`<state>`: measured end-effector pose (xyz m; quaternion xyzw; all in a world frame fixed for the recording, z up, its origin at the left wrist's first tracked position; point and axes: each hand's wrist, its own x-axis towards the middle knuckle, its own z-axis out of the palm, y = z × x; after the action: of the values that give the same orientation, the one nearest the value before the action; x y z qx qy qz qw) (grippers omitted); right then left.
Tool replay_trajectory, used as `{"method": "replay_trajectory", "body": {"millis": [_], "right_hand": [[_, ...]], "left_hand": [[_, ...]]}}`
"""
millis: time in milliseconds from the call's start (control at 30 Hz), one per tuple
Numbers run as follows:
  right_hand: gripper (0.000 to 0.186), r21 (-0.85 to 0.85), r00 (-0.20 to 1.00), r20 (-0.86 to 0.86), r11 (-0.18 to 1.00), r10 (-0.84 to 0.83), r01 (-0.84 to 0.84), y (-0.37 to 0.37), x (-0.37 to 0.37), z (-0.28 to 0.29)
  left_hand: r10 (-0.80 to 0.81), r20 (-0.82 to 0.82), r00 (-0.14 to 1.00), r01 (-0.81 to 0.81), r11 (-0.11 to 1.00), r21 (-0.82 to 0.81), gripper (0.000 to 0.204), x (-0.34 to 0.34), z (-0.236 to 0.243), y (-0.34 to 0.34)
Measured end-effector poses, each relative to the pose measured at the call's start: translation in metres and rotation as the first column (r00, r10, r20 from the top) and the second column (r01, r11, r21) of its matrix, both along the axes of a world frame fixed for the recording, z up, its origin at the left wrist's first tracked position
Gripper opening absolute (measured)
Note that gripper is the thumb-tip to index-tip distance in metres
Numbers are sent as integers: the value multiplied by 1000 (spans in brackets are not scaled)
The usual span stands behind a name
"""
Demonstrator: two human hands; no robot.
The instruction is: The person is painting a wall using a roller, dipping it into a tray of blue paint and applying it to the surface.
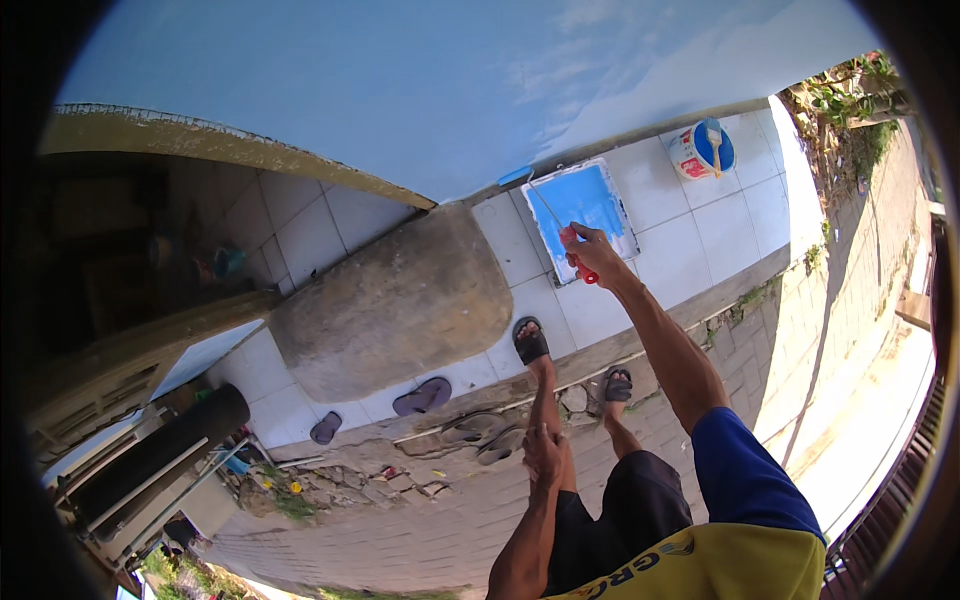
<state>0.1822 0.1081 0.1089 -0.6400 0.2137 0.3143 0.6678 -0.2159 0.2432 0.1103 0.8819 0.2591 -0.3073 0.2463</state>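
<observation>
My right hand is closed round the red handle of a paint roller. The roller's thin metal rod crosses the paint tray, and its small blue sleeve lies against the foot of the light blue wall. Beneath the rod, the square paint tray has bright blue paint spread over its bed and smeared on its pale rim. My left hand rests on my left knee, fingers laid over it and holding no tool.
A white paint bucket with blue inside and a brush across it stands right of the tray on white tiles. A brown mat lies before a doorway at left. Loose sandals line the step's edge, near rubble and paving.
</observation>
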Motion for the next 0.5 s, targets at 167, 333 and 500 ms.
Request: {"method": "replay_trajectory", "body": {"millis": [167, 333, 500], "right_hand": [[66, -14, 999, -46, 1000, 27, -28, -7, -24, 29], [68, 24, 998, -62, 1000, -1, 2, -24, -28, 42], [70, 5, 995, -79, 999, 53, -53, -34, -3, 12]], "left_hand": [[-18, 23, 1000, 18, 1000, 17, 52, -10, -9, 5], [-33, -9, 999, 33, 999, 41, 54, -2, -1, 4], [-69, 26, 997, 68, 997, 26, 55, 0, -3, 5]]}}
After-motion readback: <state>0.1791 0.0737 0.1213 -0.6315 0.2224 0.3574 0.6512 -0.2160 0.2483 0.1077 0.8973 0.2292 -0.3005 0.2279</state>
